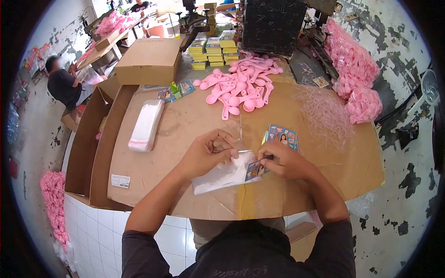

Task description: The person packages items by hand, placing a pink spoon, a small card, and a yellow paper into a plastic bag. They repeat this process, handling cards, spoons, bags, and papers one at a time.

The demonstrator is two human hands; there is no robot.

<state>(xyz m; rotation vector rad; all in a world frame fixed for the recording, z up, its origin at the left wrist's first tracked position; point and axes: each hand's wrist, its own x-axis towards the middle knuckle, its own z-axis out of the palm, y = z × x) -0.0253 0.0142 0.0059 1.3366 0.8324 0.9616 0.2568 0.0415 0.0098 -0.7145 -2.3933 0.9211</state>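
Near the front of the cardboard-covered table, my left hand pinches the upper edge of a clear plastic bag. To its right, my right hand grips a small blue printed card at the bag's right end. The card overlaps the bag; how far it sits inside cannot be made out. Just behind my right hand lies a stack of blue cards. Pink plastic spoons are heaped farther back. A bundle of clear bags lies to the left.
A closed cardboard box stands at the back left, beside stacks of yellow-edged cards. Thin pink strands and bagged pink items are at the right. A person sits beyond the open box on the left.
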